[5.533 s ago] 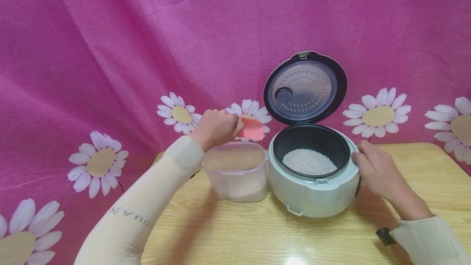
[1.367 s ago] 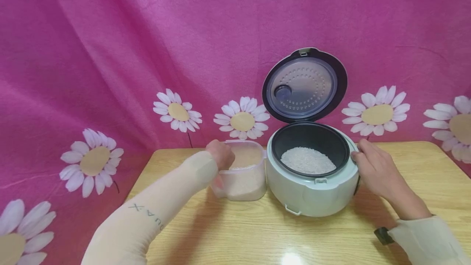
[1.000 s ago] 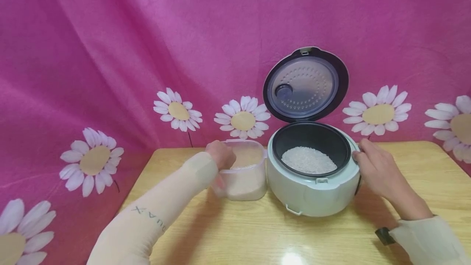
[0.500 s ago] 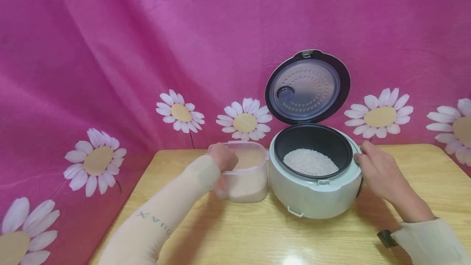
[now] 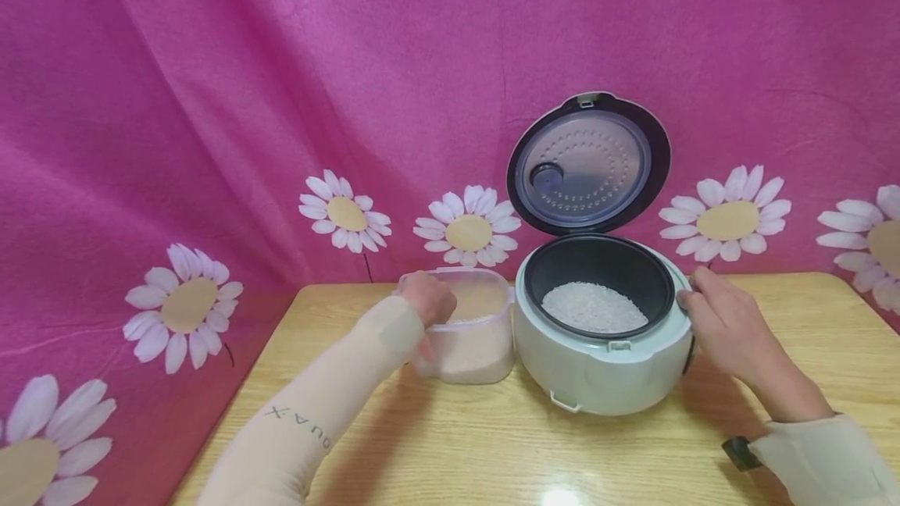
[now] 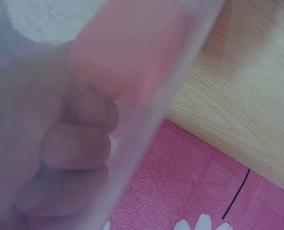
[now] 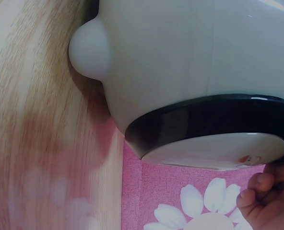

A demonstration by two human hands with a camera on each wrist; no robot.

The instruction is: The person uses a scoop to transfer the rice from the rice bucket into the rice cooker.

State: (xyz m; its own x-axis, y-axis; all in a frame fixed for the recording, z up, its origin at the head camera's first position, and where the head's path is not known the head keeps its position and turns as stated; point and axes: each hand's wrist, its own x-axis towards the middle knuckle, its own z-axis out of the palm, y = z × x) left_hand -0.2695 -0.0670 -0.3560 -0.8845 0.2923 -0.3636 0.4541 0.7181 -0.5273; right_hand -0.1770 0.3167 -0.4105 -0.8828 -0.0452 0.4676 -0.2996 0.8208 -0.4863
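Observation:
My left hand (image 5: 430, 299) reaches into a translucent plastic container (image 5: 476, 354) partly filled with rice. The left wrist view, looking through the cloudy wall, shows curled fingers (image 6: 75, 148) holding a pink scoop (image 6: 127, 52). To the right of the container stands a pale green rice cooker (image 5: 598, 381) with its lid (image 5: 591, 166) raised. White rice (image 5: 594, 308) lies in its dark inner pot (image 5: 598, 256). My right hand (image 5: 727, 326) grips the cooker's right rim, thumb on top. In the right wrist view, its fingertips (image 7: 257, 187) bend in at the cooker's side.
Both vessels stand on a wooden table (image 5: 450, 443), near its back edge. A magenta cloth (image 5: 394, 61) with large daisies hangs behind. The cooker's raised lid stands just in front of the cloth.
About five seconds ago my left hand held the pink scoop above the container; now hand and scoop are down inside it. Over the last second little differs. My right hand stays on the cooker.

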